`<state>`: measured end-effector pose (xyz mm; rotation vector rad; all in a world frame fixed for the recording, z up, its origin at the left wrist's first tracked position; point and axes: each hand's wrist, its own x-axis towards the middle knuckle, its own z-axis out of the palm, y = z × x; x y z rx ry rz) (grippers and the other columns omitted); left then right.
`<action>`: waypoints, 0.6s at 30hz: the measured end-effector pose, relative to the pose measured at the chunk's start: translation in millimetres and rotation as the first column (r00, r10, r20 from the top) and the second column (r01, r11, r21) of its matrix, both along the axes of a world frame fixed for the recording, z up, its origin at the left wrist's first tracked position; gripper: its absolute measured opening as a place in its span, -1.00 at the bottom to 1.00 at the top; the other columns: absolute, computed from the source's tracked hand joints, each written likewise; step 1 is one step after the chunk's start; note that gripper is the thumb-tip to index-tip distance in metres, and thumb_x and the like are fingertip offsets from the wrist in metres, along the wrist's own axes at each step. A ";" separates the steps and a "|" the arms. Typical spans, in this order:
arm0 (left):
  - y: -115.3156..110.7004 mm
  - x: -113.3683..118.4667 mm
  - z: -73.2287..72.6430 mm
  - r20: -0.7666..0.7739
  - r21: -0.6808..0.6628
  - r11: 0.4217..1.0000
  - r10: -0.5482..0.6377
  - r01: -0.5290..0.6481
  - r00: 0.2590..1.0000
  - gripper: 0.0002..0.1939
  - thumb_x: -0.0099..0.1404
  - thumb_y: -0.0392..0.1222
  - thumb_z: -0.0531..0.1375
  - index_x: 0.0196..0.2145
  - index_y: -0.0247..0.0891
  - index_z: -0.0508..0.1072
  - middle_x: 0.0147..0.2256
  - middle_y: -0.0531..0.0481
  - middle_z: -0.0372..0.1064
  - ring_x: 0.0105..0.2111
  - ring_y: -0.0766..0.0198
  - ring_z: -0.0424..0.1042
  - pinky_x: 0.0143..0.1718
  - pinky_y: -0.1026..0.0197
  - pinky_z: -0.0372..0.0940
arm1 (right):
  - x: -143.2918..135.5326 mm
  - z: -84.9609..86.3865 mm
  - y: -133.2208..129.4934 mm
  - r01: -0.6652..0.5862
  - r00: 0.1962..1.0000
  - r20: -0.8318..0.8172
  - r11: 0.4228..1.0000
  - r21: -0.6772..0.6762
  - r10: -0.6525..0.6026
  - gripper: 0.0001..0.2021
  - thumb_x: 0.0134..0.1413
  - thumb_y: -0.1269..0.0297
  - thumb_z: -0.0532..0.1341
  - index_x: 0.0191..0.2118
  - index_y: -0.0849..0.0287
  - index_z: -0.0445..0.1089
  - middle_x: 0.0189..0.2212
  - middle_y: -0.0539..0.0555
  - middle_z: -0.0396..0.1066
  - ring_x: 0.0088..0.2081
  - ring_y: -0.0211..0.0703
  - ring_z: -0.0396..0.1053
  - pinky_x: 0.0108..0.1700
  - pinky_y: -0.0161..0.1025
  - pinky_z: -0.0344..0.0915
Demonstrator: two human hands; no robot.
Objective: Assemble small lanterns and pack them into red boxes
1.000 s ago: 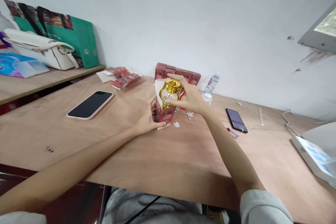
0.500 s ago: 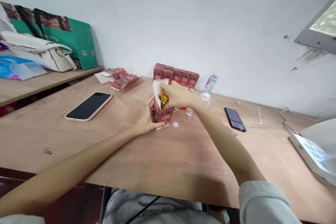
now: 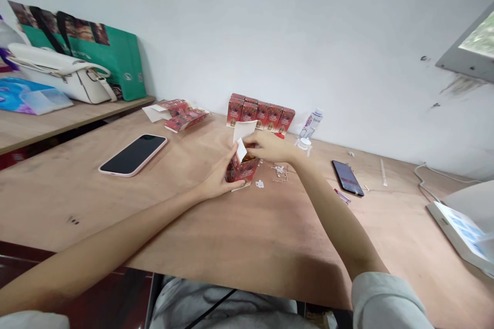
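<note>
An upright red box (image 3: 246,170) stands on the table, its white top flap (image 3: 244,130) raised. My left hand (image 3: 221,180) is wrapped round the box's left side, with the thumb across its front. At the box's open top is my right hand (image 3: 270,146), fingers bent in by a white side flap (image 3: 241,150). A bit of the gold-wrapped item (image 3: 250,157) shows under these fingers, mostly inside the box. Whether the fingers grip it or a flap is hidden.
Several closed red boxes (image 3: 262,114) stand by the wall, a bottle (image 3: 312,122) beside them. Flattened red boxes (image 3: 187,119) and a pink-edged phone (image 3: 133,155) are at left. White scraps (image 3: 280,170), a dark phone (image 3: 347,178) and a white device (image 3: 461,231) are at right.
The gold-wrapped item has gone down into the box and is now mostly hidden. My right hand has lowered a little, and the white side flap now tilts over the opening.
</note>
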<state>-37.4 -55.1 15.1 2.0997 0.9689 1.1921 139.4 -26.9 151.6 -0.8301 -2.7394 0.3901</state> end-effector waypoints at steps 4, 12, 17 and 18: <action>-0.7 1.3 0.6 0.059 0.011 1.000 0.013 -0.013 0.998 -0.04 0.05 -0.05 0.28 0.27 -0.04 -0.19 0.12 -0.13 0.11 0.00 0.04 0.32 0.04 -0.08 0.25 | 15.4 -10.9 3.9 0.081 0.855 -0.510 0.995 -0.052 -0.096 -0.87 0.03 0.27 0.15 -0.35 0.18 0.41 -0.28 0.04 0.40 -0.23 -0.24 0.31 -0.23 -0.31 0.22; 0.5 1.4 7.0 0.090 0.028 1.000 0.011 -0.014 0.996 -0.16 -0.03 -0.13 0.32 0.15 -0.15 0.01 0.05 -0.11 0.17 -0.05 0.05 0.34 -0.04 -0.03 0.32 | 14.5 -47.4 27.7 -0.219 0.637 -0.651 0.712 -0.667 -0.414 -0.51 -0.13 0.07 0.31 -0.04 0.02 0.25 -0.13 0.04 0.42 -0.15 -0.19 0.38 -0.14 -0.21 0.35; -4.1 3.8 7.9 0.183 -0.013 0.998 -0.054 0.057 0.982 -0.03 0.01 -0.16 0.31 0.23 -0.06 -0.18 0.18 -0.18 0.01 0.09 -0.01 0.23 0.05 -0.08 0.25 | -4.6 -57.9 21.1 -0.292 0.630 -0.701 0.735 -0.612 -0.334 -0.42 -0.25 0.13 0.39 -0.03 0.03 0.26 -0.11 0.01 0.42 -0.13 -0.17 0.39 -0.08 -0.20 0.34; -5.0 5.4 7.6 0.240 -0.063 0.995 -0.055 0.072 0.969 0.04 0.02 -0.16 0.32 0.24 -0.02 -0.31 0.19 -0.20 -0.01 0.09 0.00 0.23 0.04 -0.10 0.26 | -5.6 -57.6 19.0 -0.284 0.617 -0.729 0.780 -0.558 -0.297 -0.45 -0.24 0.14 0.38 -0.04 0.03 0.27 -0.09 0.01 0.41 -0.12 -0.18 0.39 -0.06 -0.20 0.33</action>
